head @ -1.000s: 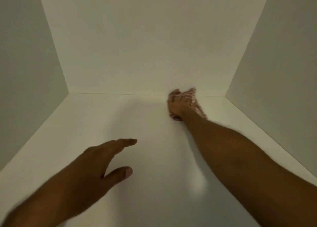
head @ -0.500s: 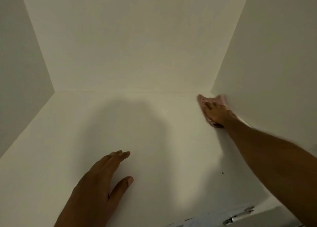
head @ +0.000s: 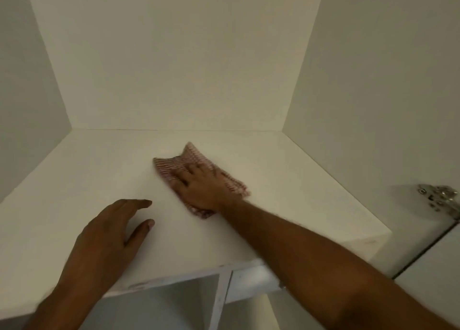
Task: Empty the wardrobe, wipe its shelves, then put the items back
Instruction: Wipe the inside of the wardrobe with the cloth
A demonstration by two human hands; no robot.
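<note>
Since the earlier frame the right hand (head: pixel 201 187) has drawn the cloth (head: pixel 199 177) away from the back right corner toward the middle of the shelf (head: pixel 286 180); the left hand (head: pixel 112 232) has scarcely shifted, lower left of the frame.

Step in hand, as judged: wiping the shelf board; the fingers of the right hand lie spread and nearly flat on the red-and-white striped cloth, pressing it down rather than pinching it; the left hand rests palm-down on the board, fingers together, thumb apart, holding nothing.

To do it well: keep the palm flat on the cloth so that it does not bunch; work in overlapping passes from the back wall (head: pixel 174 68) toward the front edge (head: pixel 189 276); carry the strokes into both corners; lift the left hand before wiping beneath it.

Surroundings: a metal hinge (head: pixel 439 197) at the right edge of the frame, well apart from the cloth; a vertical divider (head: pixel 220 299) below the front edge. No items are visible on the shelf; only the left hand stands in the path.
</note>
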